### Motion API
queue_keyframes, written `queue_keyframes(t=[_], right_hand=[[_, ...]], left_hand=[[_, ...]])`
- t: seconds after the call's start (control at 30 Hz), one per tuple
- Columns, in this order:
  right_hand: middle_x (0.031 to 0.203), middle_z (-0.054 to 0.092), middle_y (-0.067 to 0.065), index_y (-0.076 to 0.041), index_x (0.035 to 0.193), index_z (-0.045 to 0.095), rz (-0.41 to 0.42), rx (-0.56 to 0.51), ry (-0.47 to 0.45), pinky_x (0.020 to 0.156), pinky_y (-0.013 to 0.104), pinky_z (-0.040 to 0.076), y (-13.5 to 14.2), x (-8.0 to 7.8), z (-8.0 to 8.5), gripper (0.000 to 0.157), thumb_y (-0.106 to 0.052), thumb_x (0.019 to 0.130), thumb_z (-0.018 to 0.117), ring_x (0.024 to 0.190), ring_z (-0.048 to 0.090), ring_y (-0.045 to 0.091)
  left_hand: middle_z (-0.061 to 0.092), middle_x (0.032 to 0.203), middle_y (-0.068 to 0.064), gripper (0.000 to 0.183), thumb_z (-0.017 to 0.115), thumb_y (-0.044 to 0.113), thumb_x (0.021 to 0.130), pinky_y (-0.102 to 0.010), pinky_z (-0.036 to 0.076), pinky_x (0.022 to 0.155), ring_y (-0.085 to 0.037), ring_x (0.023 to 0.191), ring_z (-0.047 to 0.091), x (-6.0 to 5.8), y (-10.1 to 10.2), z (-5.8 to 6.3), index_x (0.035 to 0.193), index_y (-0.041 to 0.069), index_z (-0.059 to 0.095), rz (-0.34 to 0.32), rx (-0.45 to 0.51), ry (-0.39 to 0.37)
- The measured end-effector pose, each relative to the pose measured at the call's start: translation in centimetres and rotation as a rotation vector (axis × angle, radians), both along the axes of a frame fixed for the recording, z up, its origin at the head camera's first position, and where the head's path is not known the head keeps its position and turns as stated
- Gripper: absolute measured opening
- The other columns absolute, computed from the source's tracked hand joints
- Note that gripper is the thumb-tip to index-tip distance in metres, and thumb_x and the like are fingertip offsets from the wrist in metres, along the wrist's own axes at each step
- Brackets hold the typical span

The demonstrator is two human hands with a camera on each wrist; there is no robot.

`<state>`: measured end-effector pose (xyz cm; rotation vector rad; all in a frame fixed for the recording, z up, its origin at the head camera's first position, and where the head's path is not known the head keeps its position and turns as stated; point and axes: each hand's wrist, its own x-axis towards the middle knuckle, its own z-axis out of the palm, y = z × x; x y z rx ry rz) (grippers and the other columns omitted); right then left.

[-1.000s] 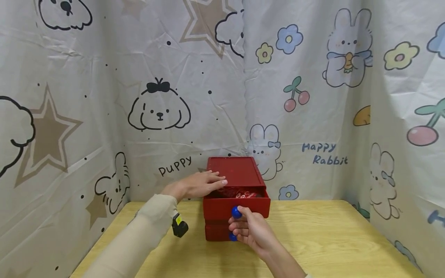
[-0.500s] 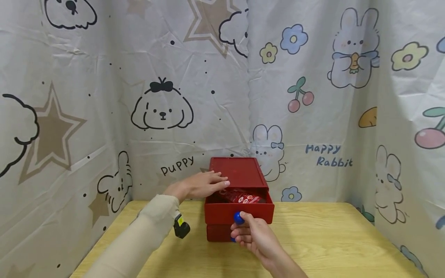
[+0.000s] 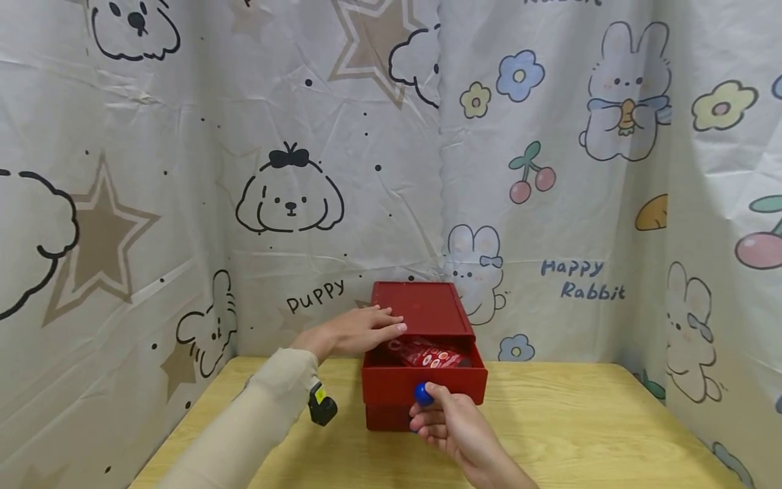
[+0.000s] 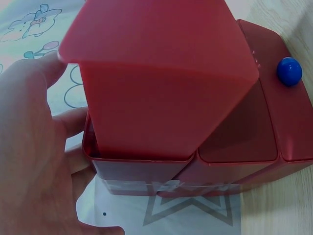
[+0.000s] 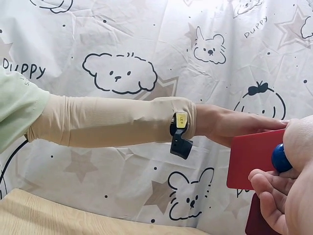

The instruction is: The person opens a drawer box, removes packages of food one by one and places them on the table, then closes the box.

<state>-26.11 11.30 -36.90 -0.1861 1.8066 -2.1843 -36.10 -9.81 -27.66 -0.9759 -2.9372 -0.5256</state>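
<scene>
A red two-drawer box (image 3: 421, 309) stands on the table, its upper drawer (image 3: 391, 386) pulled part way out. Inside the gap lies a shiny red packet (image 3: 427, 354) with a white-and-red pattern, its back end hidden under the box top. My right hand (image 3: 458, 431) pinches the upper drawer's blue knob (image 3: 423, 394) between thumb and fingers. On the box's left top edge rests my left hand (image 3: 351, 331), fingers extended. Below is the lower drawer (image 3: 385, 418), pushed in; its blue knob (image 4: 289, 72) shows in the left wrist view.
The light wood table (image 3: 568, 414) extends to both sides of the box. Printed cloth (image 3: 293, 251) with cartoon animals hangs behind and at the sides. A small black camera (image 3: 322, 411) sits on the left wrist, over a beige sleeve (image 3: 256, 414).
The upper drawer has come further out toward me, drawn by my right hand on its knob. More of the red packet now shows. My left hand has stayed on the box.
</scene>
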Motion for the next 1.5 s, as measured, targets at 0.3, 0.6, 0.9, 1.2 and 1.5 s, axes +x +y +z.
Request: queue_keyframes(t=[0.3, 0.6, 0.9, 1.2, 1.5], right_hand=[[0.082, 0.065, 0.010, 0.008, 0.101, 0.061, 0.009, 0.016, 0.005, 0.069, 0.027, 0.051, -0.2, 0.4, 0.5, 0.057, -0.048, 0.092, 0.050, 0.068, 0.059, 0.014], [0.085, 0.066, 0.012, 0.009, 0.102, 0.061, 0.009, 0.054, 0.009, 0.070, 0.029, 0.052, 0.0, 1.0, 0.5, 0.056, -0.045, 0.095, 0.046, 0.069, 0.061, 0.015], [0.080, 0.065, 0.010, 0.006, 0.099, 0.062, 0.038, 0.088, 0.011, 0.066, 0.029, 0.052, -0.4, 2.0, 0.3, 0.055, -0.045, 0.095, 0.045, 0.066, 0.061, 0.015], [0.077, 0.066, 0.008, 0.005, 0.098, 0.064, 0.048, 0.126, 0.034, 0.065, 0.030, 0.052, 0.1, 2.5, 0.0, 0.058, -0.049, 0.095, 0.043, 0.064, 0.061, 0.015], [0.075, 0.067, 0.011, 0.002, 0.093, 0.069, 0.128, 0.338, 0.161, 0.058, 0.031, 0.052, 1.1, 2.7, 1.3, 0.060, -0.052, 0.094, 0.042, 0.060, 0.063, 0.018]], left_hand=[[0.031, 0.148, -0.003, 0.064, 0.030, 0.065, 0.091, -0.044, 0.013, 0.108, -0.027, 0.137, 0.017, 0.0, -0.2, 0.6, 0.139, 0.026, 0.046, -0.007, -0.001, 0.020], [0.032, 0.147, -0.004, 0.063, 0.029, 0.064, 0.092, -0.043, 0.013, 0.108, -0.029, 0.137, 0.018, -0.5, -0.1, 0.4, 0.138, 0.025, 0.047, -0.012, 0.006, 0.034], [0.035, 0.145, -0.002, 0.062, 0.029, 0.063, 0.092, -0.041, 0.014, 0.108, -0.028, 0.136, 0.020, -0.8, -0.4, -0.4, 0.137, 0.025, 0.048, -0.023, 0.027, 0.057], [0.039, 0.143, -0.002, 0.062, 0.030, 0.063, 0.092, -0.042, 0.015, 0.108, -0.028, 0.136, 0.023, -0.6, 0.0, -0.9, 0.136, 0.023, 0.050, -0.042, 0.061, 0.100], [0.039, 0.143, -0.002, 0.063, 0.030, 0.063, 0.092, -0.041, 0.015, 0.108, -0.028, 0.135, 0.023, -0.5, 0.0, -0.8, 0.136, 0.024, 0.050, -0.024, 0.052, 0.103]])
